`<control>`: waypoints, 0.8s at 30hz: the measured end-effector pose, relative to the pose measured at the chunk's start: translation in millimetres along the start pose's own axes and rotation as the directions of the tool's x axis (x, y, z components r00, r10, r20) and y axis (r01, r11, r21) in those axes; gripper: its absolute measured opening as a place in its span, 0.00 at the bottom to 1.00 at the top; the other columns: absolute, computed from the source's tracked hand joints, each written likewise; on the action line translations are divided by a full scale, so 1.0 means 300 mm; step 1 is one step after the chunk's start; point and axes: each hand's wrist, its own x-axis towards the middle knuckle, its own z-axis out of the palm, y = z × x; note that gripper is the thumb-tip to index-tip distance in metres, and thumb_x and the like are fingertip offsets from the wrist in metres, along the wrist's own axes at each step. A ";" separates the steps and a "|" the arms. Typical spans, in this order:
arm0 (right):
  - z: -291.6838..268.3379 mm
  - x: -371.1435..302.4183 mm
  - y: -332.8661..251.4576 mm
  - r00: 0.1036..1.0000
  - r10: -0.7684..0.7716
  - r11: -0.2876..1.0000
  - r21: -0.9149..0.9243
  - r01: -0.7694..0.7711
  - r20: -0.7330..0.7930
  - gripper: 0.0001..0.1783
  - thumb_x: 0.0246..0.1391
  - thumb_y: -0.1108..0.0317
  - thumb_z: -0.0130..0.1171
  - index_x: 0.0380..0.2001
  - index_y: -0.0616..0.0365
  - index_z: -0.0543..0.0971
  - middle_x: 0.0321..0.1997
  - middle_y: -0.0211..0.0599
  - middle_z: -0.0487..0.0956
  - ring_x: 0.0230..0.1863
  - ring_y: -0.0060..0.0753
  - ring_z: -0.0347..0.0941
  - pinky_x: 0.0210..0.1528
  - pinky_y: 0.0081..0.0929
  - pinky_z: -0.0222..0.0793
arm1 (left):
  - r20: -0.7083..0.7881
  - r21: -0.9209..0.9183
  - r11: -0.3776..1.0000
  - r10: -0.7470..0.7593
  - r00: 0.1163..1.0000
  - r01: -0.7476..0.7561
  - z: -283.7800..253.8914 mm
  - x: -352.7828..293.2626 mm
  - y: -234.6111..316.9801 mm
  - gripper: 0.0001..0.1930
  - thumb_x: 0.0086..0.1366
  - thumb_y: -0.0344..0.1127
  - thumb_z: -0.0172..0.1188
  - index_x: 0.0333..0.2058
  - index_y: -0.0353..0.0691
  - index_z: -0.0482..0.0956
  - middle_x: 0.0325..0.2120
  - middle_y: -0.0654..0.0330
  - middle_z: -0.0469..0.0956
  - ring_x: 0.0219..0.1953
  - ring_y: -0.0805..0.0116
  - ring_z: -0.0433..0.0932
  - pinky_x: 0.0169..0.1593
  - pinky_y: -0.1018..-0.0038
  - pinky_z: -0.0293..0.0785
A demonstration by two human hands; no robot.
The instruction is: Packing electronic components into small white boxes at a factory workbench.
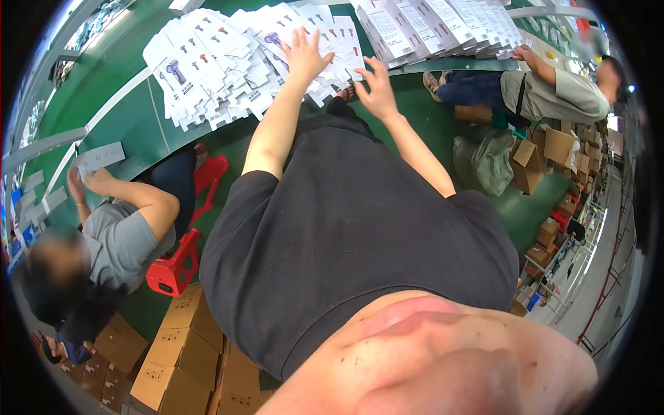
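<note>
A wide heap of flat white printed cartons (200, 66) with pictures of purple and orange devices lies on the green table (138, 114). My left hand (306, 57) rests on top of the heap, fingers spread, holding nothing. Just right of the heap, by the table's near edge, my right hand (377, 90) is open with its fingers apart and slightly bent. Its fingertips are close to the rightmost flat carton; whether they touch it I cannot tell. Farther right, a leaning row of white cartons (443, 31) stands along the table.
A co-worker (124, 214) sits at the left on a red stool (176, 263), both hands at a white box (100, 158). Another person (546, 90) stands at the right, a hand by the carton row. Brown boxes (176, 353) and a grey-green sack (487, 162) occupy the floor.
</note>
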 end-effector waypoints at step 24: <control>-0.061 0.070 -0.284 0.987 -0.036 0.997 -0.063 0.047 0.158 0.39 0.44 0.65 0.71 0.61 0.61 0.69 0.71 0.57 0.59 0.72 0.63 0.53 0.70 0.49 0.55 | -0.111 -0.358 0.932 0.013 0.994 -0.052 -0.732 -0.413 0.140 0.26 0.58 0.21 0.52 0.57 0.41 0.73 0.54 0.52 0.76 0.53 0.52 0.77 0.54 0.66 0.74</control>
